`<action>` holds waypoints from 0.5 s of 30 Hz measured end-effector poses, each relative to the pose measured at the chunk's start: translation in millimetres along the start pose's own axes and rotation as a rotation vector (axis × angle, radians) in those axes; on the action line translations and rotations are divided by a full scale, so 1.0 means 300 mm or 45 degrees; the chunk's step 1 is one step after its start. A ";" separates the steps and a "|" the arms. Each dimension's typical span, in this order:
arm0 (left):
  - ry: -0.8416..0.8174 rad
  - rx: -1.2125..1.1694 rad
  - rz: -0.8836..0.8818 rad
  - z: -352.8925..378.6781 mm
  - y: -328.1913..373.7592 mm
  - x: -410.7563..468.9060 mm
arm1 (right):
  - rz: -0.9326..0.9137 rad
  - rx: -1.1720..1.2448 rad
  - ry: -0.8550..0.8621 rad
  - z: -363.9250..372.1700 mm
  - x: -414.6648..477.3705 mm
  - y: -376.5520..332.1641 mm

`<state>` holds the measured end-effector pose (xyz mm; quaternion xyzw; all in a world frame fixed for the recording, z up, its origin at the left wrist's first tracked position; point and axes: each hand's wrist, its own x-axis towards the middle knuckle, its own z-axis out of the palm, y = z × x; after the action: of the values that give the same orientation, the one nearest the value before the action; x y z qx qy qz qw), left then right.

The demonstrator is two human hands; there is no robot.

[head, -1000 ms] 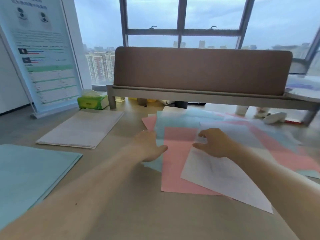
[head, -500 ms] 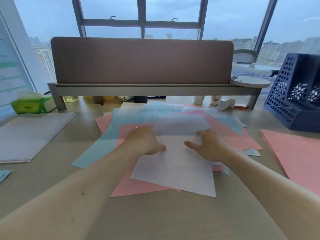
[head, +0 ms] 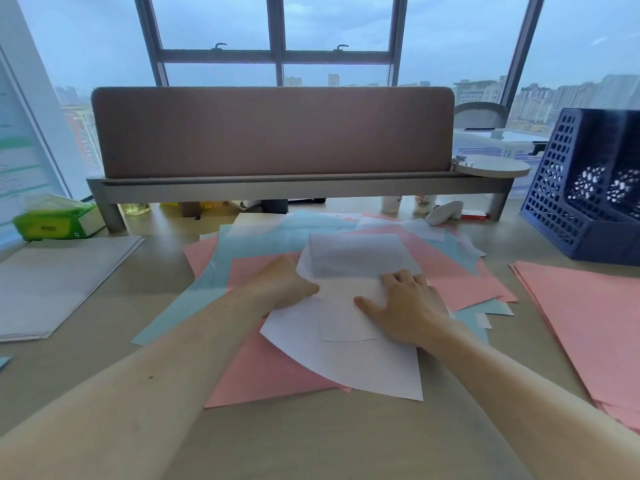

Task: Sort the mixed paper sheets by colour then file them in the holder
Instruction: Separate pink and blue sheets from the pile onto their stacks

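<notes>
- My left grip (head: 284,289) sits at the left edge of the white sheets (head: 346,368), thumb tip on the paper. Its fingers are hidden behind the back of the hand, so I cannot tell whether it pinches the paper or only touches it.
- My right grip (head: 408,313) lies flat on the same white sheets, fingers spread and straight, pressing down and holding nothing.
- The far end of the top white sheet curls upward just beyond both grips.
- The white sheets lie on top of the mixed pile (head: 460,278) in the middle of the worktop (head: 311,445), over a large pink sheet (head: 270,375) and a pale blue sheet (head: 180,306) that stick out at angles.
- A sorted pink stack (head: 581,323) lies at the right, apart from the pile.
- A white stack (head: 59,282) lies at the left, with a green tissue pack (head: 52,220) behind it.
- The dark blue holder (head: 554,209) stands at the far right, behind the pink stack; I see no sheets in it.
- A brown partition (head: 273,129) runs along the back of the worktop.
</notes>
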<state>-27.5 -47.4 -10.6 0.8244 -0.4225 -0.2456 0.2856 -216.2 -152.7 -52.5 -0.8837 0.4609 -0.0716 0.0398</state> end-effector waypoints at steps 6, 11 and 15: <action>0.062 0.006 0.124 0.008 -0.013 0.002 | -0.010 0.038 0.013 -0.011 -0.010 0.005; 0.232 -0.133 0.181 -0.009 -0.030 0.001 | 0.043 0.249 0.204 -0.053 -0.003 0.042; 0.293 -0.381 0.157 -0.012 -0.049 -0.003 | 0.264 0.729 0.220 -0.080 0.035 0.082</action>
<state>-17.4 -38.5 -17.9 0.7681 -0.3955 -0.1917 0.4658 -234.1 -175.6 -31.2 -0.7756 0.5111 -0.2688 0.2549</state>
